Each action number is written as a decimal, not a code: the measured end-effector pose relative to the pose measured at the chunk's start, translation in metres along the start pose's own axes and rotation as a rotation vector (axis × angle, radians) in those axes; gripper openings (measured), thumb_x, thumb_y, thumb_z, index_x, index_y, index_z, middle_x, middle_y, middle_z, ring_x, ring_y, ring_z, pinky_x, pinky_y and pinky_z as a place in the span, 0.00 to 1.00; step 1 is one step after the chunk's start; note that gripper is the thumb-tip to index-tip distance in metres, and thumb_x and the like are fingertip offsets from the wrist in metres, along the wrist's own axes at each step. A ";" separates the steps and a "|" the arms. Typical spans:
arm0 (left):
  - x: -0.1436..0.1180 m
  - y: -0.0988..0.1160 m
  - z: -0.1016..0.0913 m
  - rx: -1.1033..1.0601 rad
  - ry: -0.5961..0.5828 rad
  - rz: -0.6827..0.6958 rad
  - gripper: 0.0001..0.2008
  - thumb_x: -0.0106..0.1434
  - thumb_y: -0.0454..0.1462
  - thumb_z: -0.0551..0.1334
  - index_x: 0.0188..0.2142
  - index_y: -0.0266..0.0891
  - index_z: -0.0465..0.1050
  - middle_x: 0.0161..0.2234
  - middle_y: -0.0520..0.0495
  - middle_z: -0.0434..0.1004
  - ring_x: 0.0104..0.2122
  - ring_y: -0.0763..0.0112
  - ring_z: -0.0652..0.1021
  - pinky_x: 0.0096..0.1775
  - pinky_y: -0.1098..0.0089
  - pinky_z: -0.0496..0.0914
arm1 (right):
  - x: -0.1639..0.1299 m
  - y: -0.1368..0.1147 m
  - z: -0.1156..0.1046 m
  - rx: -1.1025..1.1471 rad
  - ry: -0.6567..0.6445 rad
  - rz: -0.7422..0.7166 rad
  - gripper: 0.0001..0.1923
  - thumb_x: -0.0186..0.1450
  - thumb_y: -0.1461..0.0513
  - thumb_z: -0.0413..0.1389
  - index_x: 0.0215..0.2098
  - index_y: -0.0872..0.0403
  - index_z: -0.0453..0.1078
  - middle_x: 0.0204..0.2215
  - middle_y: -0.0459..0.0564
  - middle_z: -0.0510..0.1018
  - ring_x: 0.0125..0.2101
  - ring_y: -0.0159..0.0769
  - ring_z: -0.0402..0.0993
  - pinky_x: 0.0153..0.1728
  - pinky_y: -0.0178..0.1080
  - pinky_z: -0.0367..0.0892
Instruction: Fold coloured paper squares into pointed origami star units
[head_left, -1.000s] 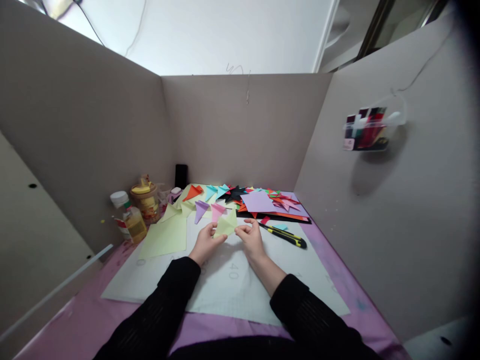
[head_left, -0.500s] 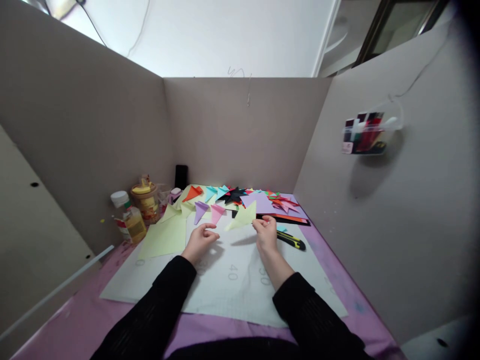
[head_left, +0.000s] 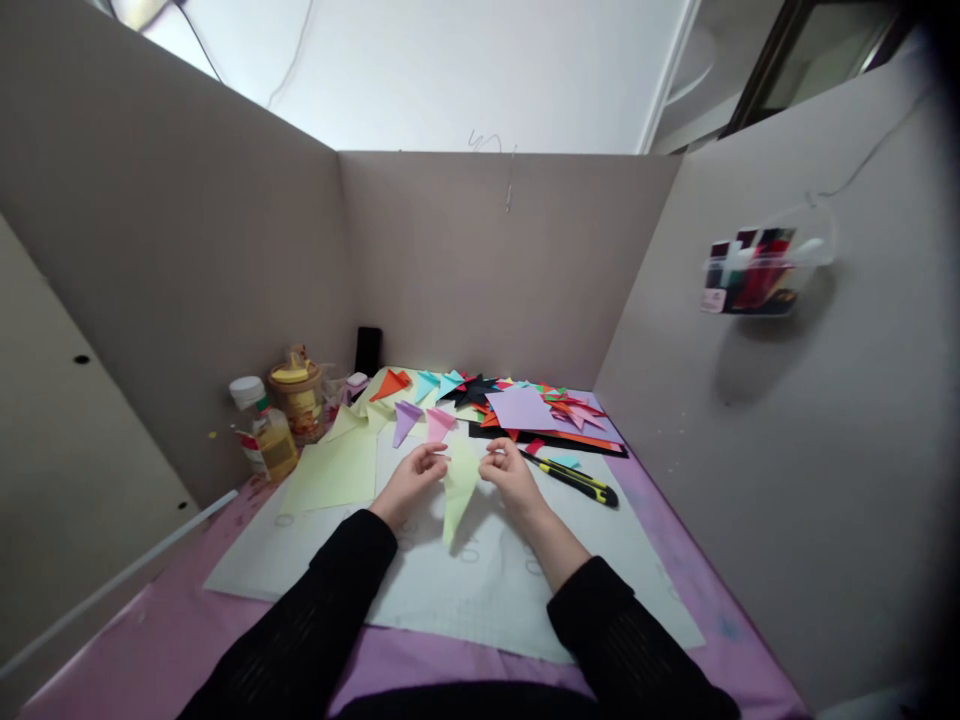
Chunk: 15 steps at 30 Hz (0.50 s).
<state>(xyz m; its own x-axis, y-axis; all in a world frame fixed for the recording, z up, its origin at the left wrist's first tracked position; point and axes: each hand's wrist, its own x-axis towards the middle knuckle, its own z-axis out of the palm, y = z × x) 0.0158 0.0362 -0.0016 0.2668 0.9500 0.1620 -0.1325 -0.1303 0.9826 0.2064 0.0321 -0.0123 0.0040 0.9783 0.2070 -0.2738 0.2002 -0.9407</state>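
A pale yellow-green piece of folded paper [head_left: 460, 490] hangs between my hands, its narrow point toward me. My left hand [head_left: 418, 478] pinches its left edge, and my right hand [head_left: 516, 478] pinches the right edge. Just beyond lie a purple folded paper [head_left: 406, 420] and a pink folded paper [head_left: 439, 424]. A yellow-green sheet [head_left: 334, 475] lies flat to the left of my left hand. Right of my right hand rests a black and yellow utility knife [head_left: 581, 482].
Folded stars, including a black star [head_left: 475, 390], and a purple sheet [head_left: 519, 408] are piled at the back. A bottle [head_left: 266, 435] and a yellow-lidded jar [head_left: 297, 400] stand at left. Grey panels [head_left: 502, 260] enclose three sides. A clear holder [head_left: 757, 270] hangs on the right panel.
The folded paper has come down toward me and turned point-down. My left hand, previously apart from it, now pinches its left edge. My right hand has shifted slightly left.
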 end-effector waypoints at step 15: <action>-0.004 -0.002 0.010 -0.033 -0.097 -0.078 0.20 0.48 0.38 0.68 0.39 0.35 0.65 0.24 0.53 0.72 0.23 0.75 0.73 0.27 0.75 0.64 | -0.010 0.004 0.012 -0.120 -0.104 0.062 0.16 0.53 0.62 0.56 0.39 0.51 0.58 0.16 0.35 0.64 0.16 0.26 0.60 0.20 0.30 0.56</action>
<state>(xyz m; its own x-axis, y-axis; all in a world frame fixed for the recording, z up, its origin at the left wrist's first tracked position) 0.0244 0.0305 -0.0038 0.3685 0.9248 0.0949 -0.1386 -0.0463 0.9893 0.1935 0.0223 -0.0146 -0.1102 0.9795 0.1687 -0.1533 0.1510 -0.9766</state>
